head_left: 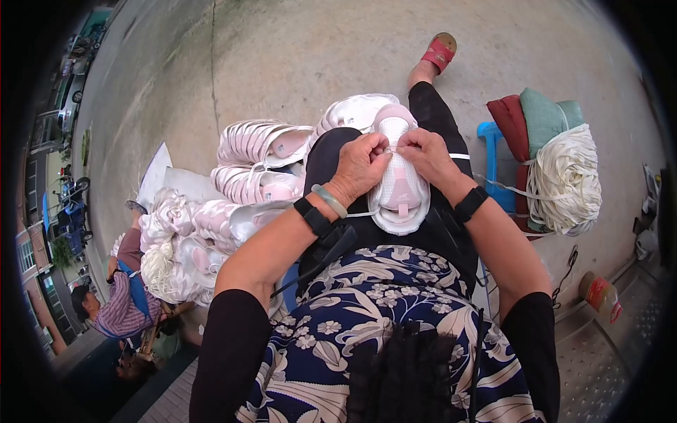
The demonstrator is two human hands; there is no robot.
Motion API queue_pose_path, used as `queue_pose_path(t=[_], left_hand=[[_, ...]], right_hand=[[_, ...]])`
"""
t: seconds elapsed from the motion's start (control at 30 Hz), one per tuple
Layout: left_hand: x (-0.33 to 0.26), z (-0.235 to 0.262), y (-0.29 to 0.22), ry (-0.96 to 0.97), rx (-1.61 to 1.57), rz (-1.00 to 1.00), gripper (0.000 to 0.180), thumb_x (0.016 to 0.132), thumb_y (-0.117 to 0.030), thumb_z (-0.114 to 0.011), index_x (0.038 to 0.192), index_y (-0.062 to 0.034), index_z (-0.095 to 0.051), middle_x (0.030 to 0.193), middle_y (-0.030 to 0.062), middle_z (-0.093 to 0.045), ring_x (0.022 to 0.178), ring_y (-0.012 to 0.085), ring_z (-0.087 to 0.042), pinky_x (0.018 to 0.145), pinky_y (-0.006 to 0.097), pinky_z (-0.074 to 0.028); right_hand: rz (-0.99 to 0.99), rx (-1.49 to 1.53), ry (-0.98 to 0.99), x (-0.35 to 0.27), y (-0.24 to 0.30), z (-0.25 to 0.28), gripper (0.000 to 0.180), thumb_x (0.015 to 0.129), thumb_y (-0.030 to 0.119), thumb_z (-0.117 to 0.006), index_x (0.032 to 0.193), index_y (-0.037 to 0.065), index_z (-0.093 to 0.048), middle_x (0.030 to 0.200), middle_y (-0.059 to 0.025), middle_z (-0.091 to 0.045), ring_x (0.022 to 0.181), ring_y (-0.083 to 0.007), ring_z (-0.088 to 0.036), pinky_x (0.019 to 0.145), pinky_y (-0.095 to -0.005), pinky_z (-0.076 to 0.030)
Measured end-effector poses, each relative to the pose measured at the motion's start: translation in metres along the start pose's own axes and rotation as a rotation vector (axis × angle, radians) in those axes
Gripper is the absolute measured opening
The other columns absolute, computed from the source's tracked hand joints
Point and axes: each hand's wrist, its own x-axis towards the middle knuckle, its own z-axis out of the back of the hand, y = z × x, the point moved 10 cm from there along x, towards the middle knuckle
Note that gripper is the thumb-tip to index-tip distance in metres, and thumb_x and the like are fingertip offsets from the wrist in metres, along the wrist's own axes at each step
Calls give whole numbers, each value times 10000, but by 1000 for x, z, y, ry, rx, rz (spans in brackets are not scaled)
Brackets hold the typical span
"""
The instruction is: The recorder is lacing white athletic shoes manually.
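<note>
A white and pink sneaker upper (400,185) lies lengthwise over my lap, its pink toe pointing away from me and its tongue nearer. My left hand (361,165) is closed in a pinch over the lacing area on the left side. From the right, my right hand (427,156) pinches too, its fingertips close to the left ones. A thin pale shoelace runs between the fingertips, partly hidden by them. Another stretch of white lace (363,213) trails off the upper's left side below my left wrist.
Nested white and pink uppers (247,144) are stacked left of my knee, with more piled (201,243) nearer. At right, a bundle of white laces (570,185) hangs by red and green cloth rolls (546,116) and a blue stool (493,144). Another person (127,303) sits far left.
</note>
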Motion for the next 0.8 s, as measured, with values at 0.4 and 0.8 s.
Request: queue_pose_path(t=[0.4,0.8], left_hand=[[-5,-6,-2,-40,99,-92,95,790,-80,-567,786,-6,-507,706,151,-551,656,282,-557,605,332,-439],[-28,112,86,-346,-230,293,139,842,-124,-497,734,-38,-518,550,42,-512,477,115,-515,456,282,-440]], right_hand=[[-102,119,151,-5,-4,-14,118,745,119,-638,769,4,-620,647,-48,-569,621,-113,-517,595,-261,-436],[32,-133,112,-6,11,15,149,687,56,-539,827,23,-577,718,-119,-572,670,-233,-559,629,-321,-447]])
